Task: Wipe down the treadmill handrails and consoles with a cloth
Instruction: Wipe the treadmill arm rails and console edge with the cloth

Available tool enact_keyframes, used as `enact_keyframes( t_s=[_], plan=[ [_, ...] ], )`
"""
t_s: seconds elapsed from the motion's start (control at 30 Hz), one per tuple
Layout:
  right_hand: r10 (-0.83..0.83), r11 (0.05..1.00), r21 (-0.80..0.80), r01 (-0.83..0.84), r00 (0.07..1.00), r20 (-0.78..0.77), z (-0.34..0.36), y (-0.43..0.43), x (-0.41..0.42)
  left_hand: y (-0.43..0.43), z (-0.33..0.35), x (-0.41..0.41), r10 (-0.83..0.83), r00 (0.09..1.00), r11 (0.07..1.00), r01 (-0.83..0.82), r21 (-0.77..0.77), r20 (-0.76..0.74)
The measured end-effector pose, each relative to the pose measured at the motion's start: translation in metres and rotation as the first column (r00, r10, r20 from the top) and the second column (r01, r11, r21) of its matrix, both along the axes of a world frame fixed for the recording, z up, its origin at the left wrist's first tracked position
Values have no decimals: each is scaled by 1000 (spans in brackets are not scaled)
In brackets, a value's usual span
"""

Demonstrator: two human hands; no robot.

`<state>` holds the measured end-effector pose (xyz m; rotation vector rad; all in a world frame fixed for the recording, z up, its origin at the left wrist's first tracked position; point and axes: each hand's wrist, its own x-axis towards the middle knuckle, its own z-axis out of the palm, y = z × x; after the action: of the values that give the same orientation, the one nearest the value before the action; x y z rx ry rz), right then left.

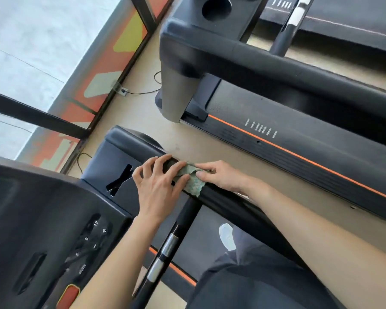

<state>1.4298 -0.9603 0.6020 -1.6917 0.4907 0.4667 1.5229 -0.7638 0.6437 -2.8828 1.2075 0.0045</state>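
Green cloth [191, 178] bunched on top of the black handrail [232, 201], right where it meets the console [42, 208]. Pinched at its right edge in the grip of the right hand [221, 176] — thumb and curled fingers closed on the fabric. Left hand [158, 181] just beside, grip loose and open: fingers spread on the rail's corner, thumb touching the cloth, nothing clasped. Below, a white shoe [227, 236]; across a strip of floor [187, 141] — a second treadmill [299, 139].
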Motion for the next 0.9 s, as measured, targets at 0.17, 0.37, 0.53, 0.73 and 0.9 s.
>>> enact_keyframes(
  t_s=[0.17, 0.37, 0.53, 0.73, 0.9],
  plan=[
    [20, 999, 36, -22, 998, 61, -8, 8, 32, 6, 5, 23, 44, 997, 999, -44, 1, 57],
    [82, 993, 71, -92, 987, 142, -3, 17, 71, 10, 9, 52, 144, 985, 987, -149, 56, 94],
    [72, 977, 190, -100, 986, 152, -9, 7, 92, 3, 10, 59, 205, 976, 977, -208, 37, 80],
    [99, 995, -2, -100, 984, 147, -19, -14, 64, -7, 13, 56, 12, 999, 992, -17, -123, -40],
    [43, 999, 16, -45, 989, 141, -15, -15, 28, -15, 14, 49, -29, 991, 980, 3, -198, -129]
  ],
)
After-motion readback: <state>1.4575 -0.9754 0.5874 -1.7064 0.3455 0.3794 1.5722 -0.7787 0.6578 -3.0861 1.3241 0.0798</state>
